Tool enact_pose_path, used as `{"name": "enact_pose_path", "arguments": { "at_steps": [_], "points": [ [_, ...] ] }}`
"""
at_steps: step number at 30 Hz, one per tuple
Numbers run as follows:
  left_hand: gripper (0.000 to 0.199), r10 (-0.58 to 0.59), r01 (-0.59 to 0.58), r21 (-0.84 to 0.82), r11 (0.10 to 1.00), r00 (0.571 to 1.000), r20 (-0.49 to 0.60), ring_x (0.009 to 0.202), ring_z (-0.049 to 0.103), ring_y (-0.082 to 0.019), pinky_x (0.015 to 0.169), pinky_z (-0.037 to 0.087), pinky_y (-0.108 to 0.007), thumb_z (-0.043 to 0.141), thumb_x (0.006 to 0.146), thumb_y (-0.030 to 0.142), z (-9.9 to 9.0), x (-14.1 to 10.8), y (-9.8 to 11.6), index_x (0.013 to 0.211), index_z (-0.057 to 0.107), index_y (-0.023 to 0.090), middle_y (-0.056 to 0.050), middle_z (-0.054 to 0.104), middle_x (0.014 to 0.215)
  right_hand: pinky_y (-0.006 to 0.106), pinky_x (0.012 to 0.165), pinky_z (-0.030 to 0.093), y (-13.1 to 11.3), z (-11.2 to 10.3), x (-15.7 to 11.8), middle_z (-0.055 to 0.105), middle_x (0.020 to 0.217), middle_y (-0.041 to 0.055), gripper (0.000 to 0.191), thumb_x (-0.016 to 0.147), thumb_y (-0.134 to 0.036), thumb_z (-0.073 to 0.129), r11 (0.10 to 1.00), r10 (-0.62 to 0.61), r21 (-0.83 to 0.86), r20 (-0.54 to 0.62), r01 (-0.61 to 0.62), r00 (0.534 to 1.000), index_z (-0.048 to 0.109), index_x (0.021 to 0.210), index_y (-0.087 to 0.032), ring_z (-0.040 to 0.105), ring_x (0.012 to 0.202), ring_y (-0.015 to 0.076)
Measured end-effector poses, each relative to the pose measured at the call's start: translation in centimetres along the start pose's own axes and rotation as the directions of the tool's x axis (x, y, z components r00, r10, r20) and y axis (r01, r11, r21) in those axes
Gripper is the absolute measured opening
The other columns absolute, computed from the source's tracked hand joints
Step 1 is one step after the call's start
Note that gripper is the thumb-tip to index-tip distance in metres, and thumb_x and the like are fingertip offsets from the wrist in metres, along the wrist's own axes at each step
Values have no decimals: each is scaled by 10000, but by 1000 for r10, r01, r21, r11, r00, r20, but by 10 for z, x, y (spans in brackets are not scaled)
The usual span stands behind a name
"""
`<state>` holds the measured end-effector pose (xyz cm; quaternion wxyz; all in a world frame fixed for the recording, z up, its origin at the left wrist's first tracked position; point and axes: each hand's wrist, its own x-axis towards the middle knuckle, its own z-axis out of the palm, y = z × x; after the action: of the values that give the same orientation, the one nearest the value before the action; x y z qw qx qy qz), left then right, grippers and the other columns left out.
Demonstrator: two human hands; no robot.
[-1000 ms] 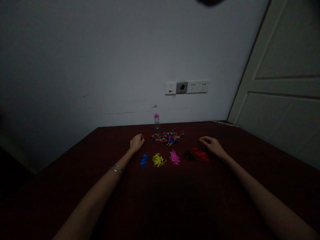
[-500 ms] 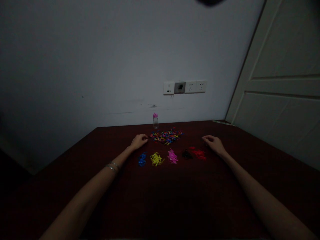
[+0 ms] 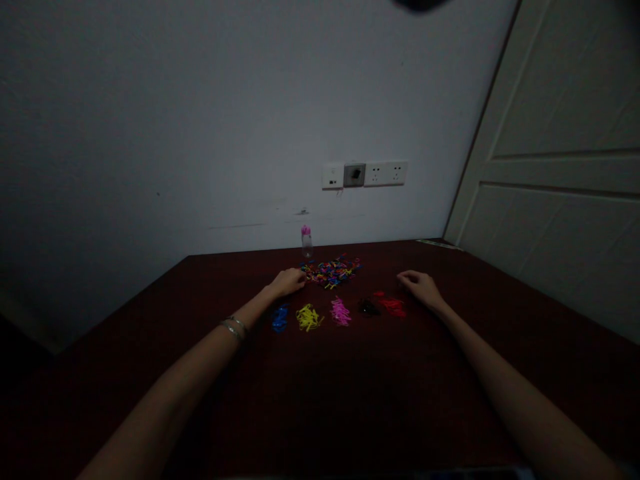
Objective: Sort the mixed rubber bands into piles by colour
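My left hand (image 3: 290, 281) reaches to the left edge of a mixed heap of colourful small rubber bands (image 3: 333, 271). Its fingers are curled with the tips against the heap; anything between them is too small to make out. My right hand (image 3: 421, 287) rests on the table, loosely closed, with nothing showing at its fingertips. It is nearest to a pile of red bands (image 3: 393, 307). In a row stand separate piles of blue bands (image 3: 280, 319), yellow bands (image 3: 309, 319), pink bands (image 3: 341, 312) and black bands (image 3: 369, 307).
A clear bottle with a pink top (image 3: 307, 243) stands behind the heap. The dark red table (image 3: 320, 380) meets a pale wall (image 3: 240, 133) with sockets (image 3: 385, 173). A white panelled door (image 3: 560, 213) is at the right. Light is dim.
My left hand has moved right and up to the edge of the mixed heap. My right hand stays by the red pile. The whole view has shifted slightly.
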<state>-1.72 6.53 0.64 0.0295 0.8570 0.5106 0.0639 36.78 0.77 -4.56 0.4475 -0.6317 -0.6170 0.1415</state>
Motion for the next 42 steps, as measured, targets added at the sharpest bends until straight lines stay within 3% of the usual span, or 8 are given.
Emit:
{"name": "enact_pose_path", "arguments": {
  "at_steps": [8, 14, 19, 23, 27, 31, 36, 42],
  "points": [
    [185, 79, -83, -57, 995, 995, -65, 845, 580, -175, 731, 420, -238, 481, 775, 273, -4, 7, 16, 837, 651, 233, -32, 655, 903, 246, 505, 403, -3, 0, -2, 636, 606, 29, 368, 763, -456, 445, 1000, -2, -3, 8, 2, 1000, 648, 799, -150, 544, 512, 140],
    [185, 269, -288, -158, 945, 955, -128, 695, 573, -134, 624, 397, -203, 496, 727, 211, 5, 36, 80, 786, 669, 181, -22, 652, 753, 248, 529, 407, -2, 0, -1, 637, 612, 26, 367, 778, -452, 429, 1000, -3, -21, 18, 3, 1000, 641, 782, -154, 549, 517, 140],
    [184, 381, -392, -204, 897, 920, -93, 630, 555, -114, 581, 385, -192, 512, 702, 182, 22, 49, 137, 772, 681, 169, -27, 649, 712, 247, 533, 414, -1, 2, 0, 639, 615, 28, 376, 774, -461, 432, 1000, -2, 19, 13, 2, 1000, 644, 800, -152, 562, 530, 145],
    [185, 397, -409, -217, 887, 913, -97, 619, 551, -112, 569, 386, -198, 527, 728, 242, 34, 51, 161, 808, 682, 182, -31, 651, 739, 241, 507, 404, 1, 3, 1, 629, 602, 25, 401, 774, -492, 428, 1000, 1, 20, 14, -1, 1000, 640, 786, -151, 549, 510, 140],
    [239, 406, -423, -271, 864, 906, -120, 631, 545, -114, 570, 384, -201, 531, 756, 339, 39, 53, 168, 852, 682, 181, -31, 647, 749, 237, 507, 402, 0, 2, 1, 631, 614, 30, 411, 781, -500, 418, 1000, -1, 25, 11, 1, 1000, 638, 781, -154, 548, 514, 138],
    [339, 362, -413, -364, 835, 910, -203, 581, 496, -105, 534, 344, -202, 460, 800, 394, 35, 55, 153, 782, 682, 138, -19, 605, 646, 237, 505, 397, 0, 2, 1, 632, 613, 32, 413, 786, -498, 415, 999, 10, 36, 19, -10, 1000, 636, 781, -149, 539, 498, 134],
    [449, 96, -267, -438, 859, 923, -374, 528, 418, -93, 510, 290, -201, 390, 817, 434, 24, 57, 94, 595, 617, 116, 16, 479, 509, 238, 511, 396, 1, 1, 1, 627, 607, 33, 407, 785, -493, 421, 1000, 12, 27, 23, -12, 1000, 633, 763, -147, 538, 516, 137],
    [475, -306, -17, -540, 842, 808, -503, 515, 444, -107, 511, 295, -208, 357, 812, 452, 13, 46, -3, 511, 549, 138, 9, 467, 468, 240, 506, 390, -2, 0, -1, 623, 604, 32, 400, 787, -483, 418, 1000, 15, 24, 22, -16, 1000, 633, 770, -146, 529, 499, 132]
  ]
}}
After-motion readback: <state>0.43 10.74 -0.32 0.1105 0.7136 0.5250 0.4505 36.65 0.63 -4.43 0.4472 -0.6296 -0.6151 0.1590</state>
